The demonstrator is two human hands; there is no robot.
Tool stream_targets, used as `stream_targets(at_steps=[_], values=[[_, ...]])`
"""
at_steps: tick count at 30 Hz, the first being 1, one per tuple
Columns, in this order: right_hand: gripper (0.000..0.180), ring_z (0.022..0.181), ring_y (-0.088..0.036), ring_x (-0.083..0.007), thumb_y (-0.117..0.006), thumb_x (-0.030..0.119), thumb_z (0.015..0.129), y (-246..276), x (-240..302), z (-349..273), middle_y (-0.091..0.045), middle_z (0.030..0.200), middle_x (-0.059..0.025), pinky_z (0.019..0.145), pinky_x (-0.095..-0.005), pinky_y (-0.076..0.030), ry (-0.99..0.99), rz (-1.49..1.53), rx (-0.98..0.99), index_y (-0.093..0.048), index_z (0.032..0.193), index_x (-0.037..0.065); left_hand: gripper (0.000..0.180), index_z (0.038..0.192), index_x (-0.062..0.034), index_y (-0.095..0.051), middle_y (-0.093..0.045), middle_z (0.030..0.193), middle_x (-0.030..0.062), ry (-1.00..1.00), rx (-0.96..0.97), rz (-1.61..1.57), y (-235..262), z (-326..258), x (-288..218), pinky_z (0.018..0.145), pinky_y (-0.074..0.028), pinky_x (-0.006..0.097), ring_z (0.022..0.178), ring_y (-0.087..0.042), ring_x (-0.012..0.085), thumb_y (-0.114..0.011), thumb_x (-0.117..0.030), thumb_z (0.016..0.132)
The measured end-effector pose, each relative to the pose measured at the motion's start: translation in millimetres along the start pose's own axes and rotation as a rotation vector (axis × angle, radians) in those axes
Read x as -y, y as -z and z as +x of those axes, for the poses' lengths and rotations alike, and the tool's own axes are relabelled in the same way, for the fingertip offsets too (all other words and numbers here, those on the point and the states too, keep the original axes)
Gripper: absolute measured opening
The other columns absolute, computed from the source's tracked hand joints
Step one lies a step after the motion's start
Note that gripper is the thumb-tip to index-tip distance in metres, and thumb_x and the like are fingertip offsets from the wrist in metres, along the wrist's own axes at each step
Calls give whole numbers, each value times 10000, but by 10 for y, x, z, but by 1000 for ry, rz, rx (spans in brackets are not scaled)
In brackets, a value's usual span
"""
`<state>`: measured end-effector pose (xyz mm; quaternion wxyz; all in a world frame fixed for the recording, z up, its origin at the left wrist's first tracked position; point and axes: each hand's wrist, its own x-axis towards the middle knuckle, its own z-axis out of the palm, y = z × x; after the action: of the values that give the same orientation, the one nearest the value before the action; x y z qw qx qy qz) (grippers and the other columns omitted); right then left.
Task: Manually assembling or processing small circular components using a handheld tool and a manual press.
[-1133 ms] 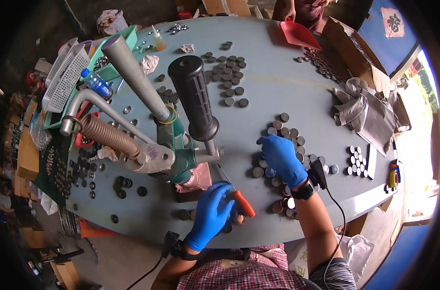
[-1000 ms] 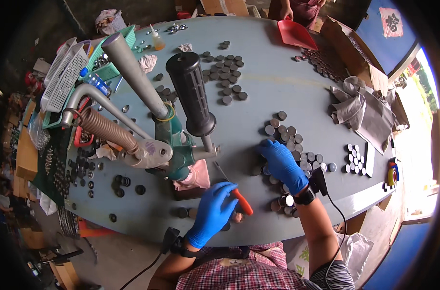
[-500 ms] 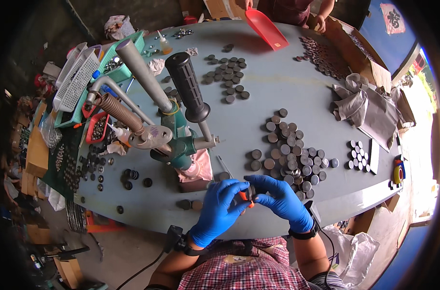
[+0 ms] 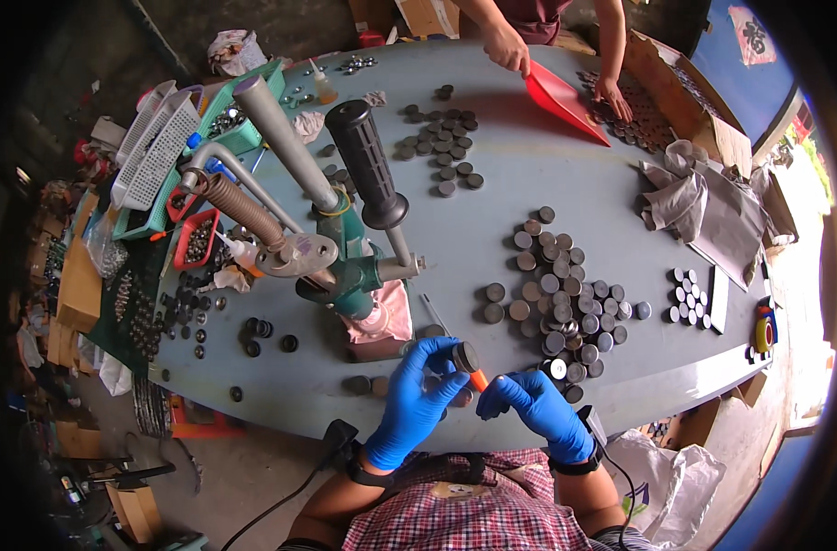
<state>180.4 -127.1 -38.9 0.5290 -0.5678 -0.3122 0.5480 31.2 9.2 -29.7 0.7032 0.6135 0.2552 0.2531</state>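
My left hand (image 4: pixel 418 395) pinches a dark round cap (image 4: pixel 467 356) between thumb and fingers, its flat face tilted up and to the right. A narrow orange piece (image 4: pixel 478 379) extends from beneath the cap toward the fingertips of my right hand (image 4: pixel 536 404). Those fingers are curled and pressed together; whether they grip the orange piece I cannot tell. Just beyond my right hand spreads a heap of similar dark caps (image 4: pixel 565 285), with a pale-faced disc (image 4: pixel 557 369) at its near edge. Left of it stands a green hand press (image 4: pixel 350 275) with a black-gripped lever (image 4: pixel 363 156).
Across the table, another person's hand (image 4: pixel 508 48) holds a red dustpan (image 4: pixel 565 106); their other hand (image 4: pixel 613 99) touches scattered discs. Crumpled grey paper (image 4: pixel 680 202) lies at right. Left are baskets (image 4: pixel 157 151), a red tray (image 4: pixel 196 239) of small parts and a bottle (image 4: pixel 239 250).
My right hand has drawn down and right, away from the cap, which stays in my left hand. The other person's dustpan has swung right, and their free hand has reached down onto the discs.
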Motion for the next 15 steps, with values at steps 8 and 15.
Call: stream_targets(at_steps=[8,15], values=[[336,808,-634,-120,-553,293,991,-113,17,79,-698,930,-52,744,-259,-500,82,197,-111,-656,1117,-1,414,1212,-28,-541,-576,1031,8,33,13,-18,-18,-21,-45,858,-469,254,962,-544,86,-737,-147,867],[245,859,-636,-147,-749,17,805,-312,89,-10,-673,973,-63,772,-306,-508,358,195,-329,-643,1025,8,347,1113,-37,-642,-629,1075,98,-328,155,379,29,-68,-225,851,-483,355,954,-628,247,-750,-34,783]])
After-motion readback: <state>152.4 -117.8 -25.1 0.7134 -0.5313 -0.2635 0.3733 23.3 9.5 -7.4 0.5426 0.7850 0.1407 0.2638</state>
